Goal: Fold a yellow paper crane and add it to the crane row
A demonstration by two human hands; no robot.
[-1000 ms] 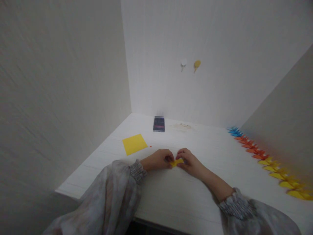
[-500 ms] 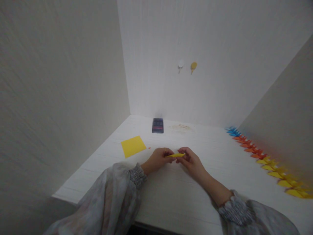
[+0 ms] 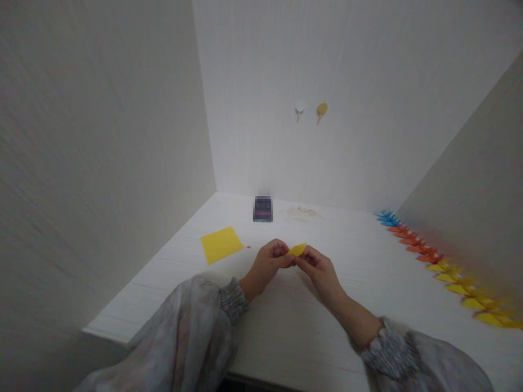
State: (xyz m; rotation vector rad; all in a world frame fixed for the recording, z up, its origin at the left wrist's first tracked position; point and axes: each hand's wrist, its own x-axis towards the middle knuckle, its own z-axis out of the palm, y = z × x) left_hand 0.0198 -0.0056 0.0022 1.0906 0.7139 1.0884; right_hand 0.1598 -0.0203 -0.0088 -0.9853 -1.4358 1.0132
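A small folded piece of yellow paper [image 3: 297, 250] is pinched between my two hands, above the middle of the white table [image 3: 294, 326]. My left hand [image 3: 269, 264] grips its left end with thumb and fingers. At its right and lower side, my right hand [image 3: 321, 269] closes on it, the thumb close to the left one. Fingers hide part of the folds. To the left of my hands, a flat sheet of yellow paper [image 3: 222, 245] lies on the table, with a tiny red scrap [image 3: 249, 247] by its right corner.
A dark pixelated rectangular object [image 3: 262, 209] stands near the back wall. Folded paper figures, blue [image 3: 388, 218], orange [image 3: 414, 243] and yellow [image 3: 469, 294], form a row along the right wall. White [image 3: 300, 108] and yellow hooks [image 3: 322, 109] are on the back wall.
The folded yellow paper has tilted from edge-on so that more of its face shows, its right end raised. Both hands have shifted slightly and drawn closer together. The view has moved a little.
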